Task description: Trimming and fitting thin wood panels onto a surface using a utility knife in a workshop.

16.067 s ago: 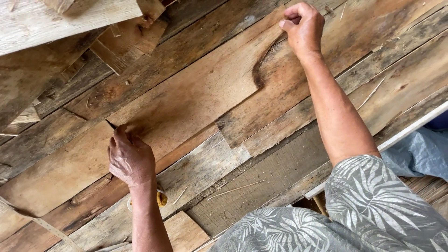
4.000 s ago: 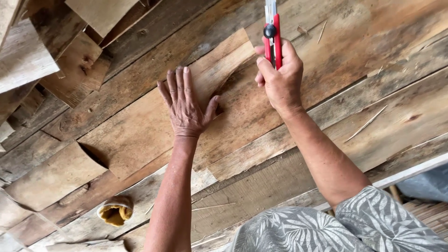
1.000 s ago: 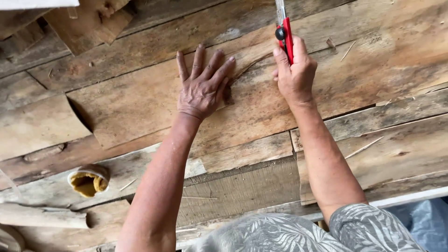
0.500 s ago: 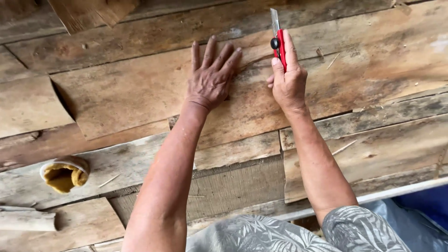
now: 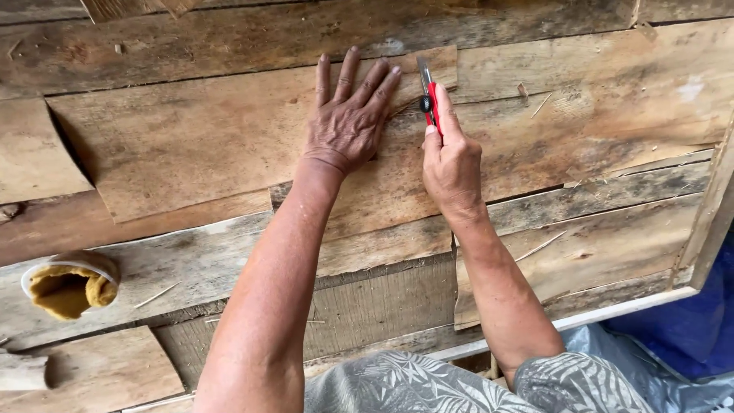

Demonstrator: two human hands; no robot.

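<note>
My left hand (image 5: 348,122) lies flat with fingers spread on a thin brown sheet of dried bark or veneer (image 5: 214,145), pressing it against the plank surface. My right hand (image 5: 451,160) grips a red utility knife (image 5: 430,95), with the forefinger laid along its back. Its blade points away from me and meets the right end of the sheet, just beside my left fingertips.
Rough weathered wooden planks (image 5: 581,115) cover the whole work surface. A small round container of yellow-brown paste (image 5: 67,284) sits at the left. More brown sheets lie at the left edge (image 5: 34,153) and bottom left (image 5: 99,371). Blue material (image 5: 688,329) shows at the lower right.
The view has shifted, so both hands appear lower and more central. The knife hand has drawn slightly toward me along the sheet's right end; the left hand stays flat on the sheet.
</note>
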